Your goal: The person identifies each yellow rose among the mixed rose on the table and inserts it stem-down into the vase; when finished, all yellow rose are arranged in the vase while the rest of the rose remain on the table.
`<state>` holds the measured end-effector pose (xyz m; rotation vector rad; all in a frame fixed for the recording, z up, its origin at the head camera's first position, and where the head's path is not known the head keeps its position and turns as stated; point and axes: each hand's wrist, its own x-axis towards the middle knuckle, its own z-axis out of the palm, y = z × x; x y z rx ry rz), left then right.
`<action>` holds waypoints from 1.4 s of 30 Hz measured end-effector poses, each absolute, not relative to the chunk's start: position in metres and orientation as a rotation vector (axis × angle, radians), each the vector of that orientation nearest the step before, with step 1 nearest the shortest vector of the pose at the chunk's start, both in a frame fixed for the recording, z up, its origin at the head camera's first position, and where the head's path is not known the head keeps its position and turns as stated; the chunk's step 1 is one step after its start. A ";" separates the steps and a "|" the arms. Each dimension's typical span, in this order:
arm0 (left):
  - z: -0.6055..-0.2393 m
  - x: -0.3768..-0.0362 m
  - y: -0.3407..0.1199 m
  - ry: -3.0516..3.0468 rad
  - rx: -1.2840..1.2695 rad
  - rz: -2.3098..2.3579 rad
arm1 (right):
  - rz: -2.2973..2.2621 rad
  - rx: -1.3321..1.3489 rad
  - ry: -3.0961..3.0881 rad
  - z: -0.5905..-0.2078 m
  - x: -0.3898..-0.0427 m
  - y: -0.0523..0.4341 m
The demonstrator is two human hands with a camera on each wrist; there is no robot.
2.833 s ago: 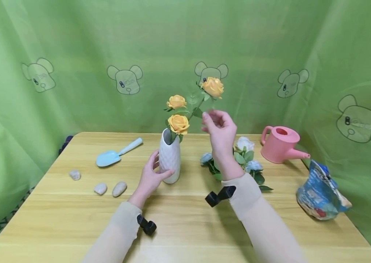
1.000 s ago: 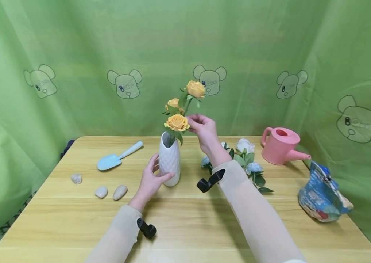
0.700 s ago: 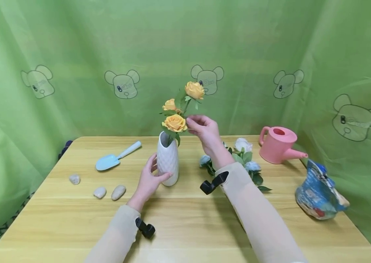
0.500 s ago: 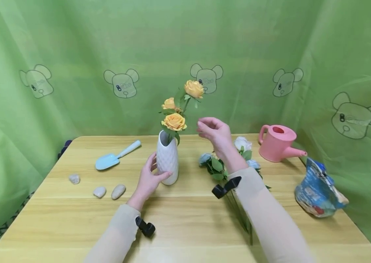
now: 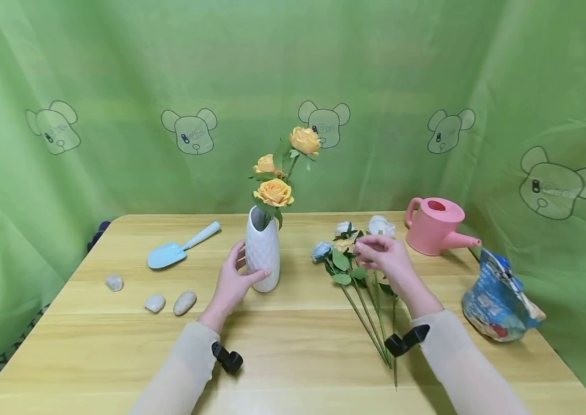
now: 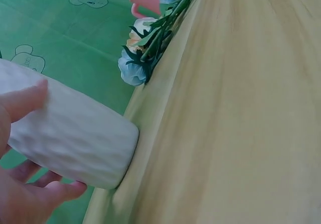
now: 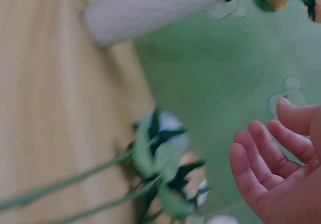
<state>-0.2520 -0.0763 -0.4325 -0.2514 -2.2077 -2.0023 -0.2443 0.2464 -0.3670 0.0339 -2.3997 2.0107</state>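
**Selecting the next stem from the loose bunch**

Left to right across the surface (image 5: 293,346):

1. Left hand (image 5: 231,281). It steadies the white textured vase (image 5: 263,249), thumb on the near side and fingers curled round the far side; the left wrist view confirms the wrap. Keep this hold low on the body. In my judgement the vase is top-heavy with three orange roses (image 5: 274,192) standing in it, so it could tip if released.

2. Loose flower bunch (image 5: 347,259). It lies flat at 3 o'clock of the vase, heads toward 12 o'clock, stems trailing toward 6 o'clock. The heads are white, pale blue and one pale orange, with dark green leaves; the stems are thin, green and overlapping.

3. Right hand (image 5: 383,259). It hovers over the flower heads with relaxed, slightly spread fingers. The right wrist view shows an empty palm, so nothing is held. Recommended approach: pinch one stem just below the head, and lift it straight up so that the neighbouring leaves do not snag and drag the rest along.
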 end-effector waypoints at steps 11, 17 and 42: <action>-0.427 -0.254 -0.074 -2.197 -0.258 -1.957 | 1.928 -0.162 -2.704 -0.415 -0.226 0.266; -0.430 -0.254 -0.075 -2.187 -0.258 -1.953 | 1.819 -0.196 -2.796 -0.424 -0.225 0.258; -0.423 -0.253 -0.073 -2.214 -0.355 -1.922 | 2.148 0.011 -2.223 -0.340 -0.212 0.237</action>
